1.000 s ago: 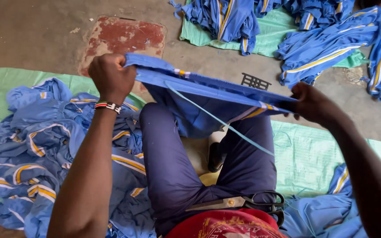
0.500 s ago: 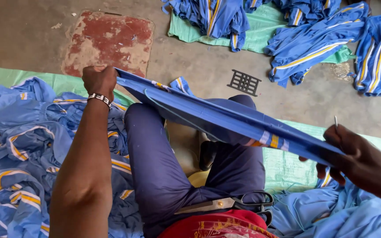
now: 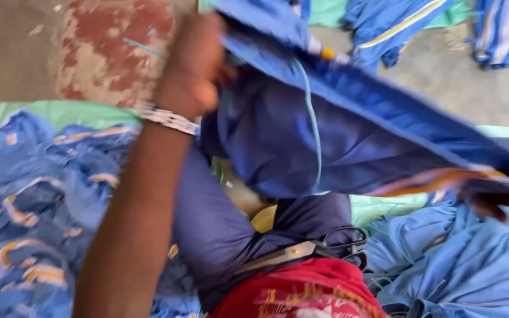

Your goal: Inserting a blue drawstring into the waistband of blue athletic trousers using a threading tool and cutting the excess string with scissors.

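Two hands stretch my blue garment (image 3: 349, 135) across centre frame: left hand (image 3: 189, 65), upper centre, clenched on its edge, arm extended; right hand (image 3: 496, 203), right edge, mostly hidden, grip unclear.

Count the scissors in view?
1: a pair of scissors lies across the person's lap, handles to the right, below the held blue garment. More may be hidden under the cloth.

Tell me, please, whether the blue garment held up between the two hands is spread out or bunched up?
Spread out: the blue garment is stretched between the left hand and the right hand, most of which it hides, above the lap.
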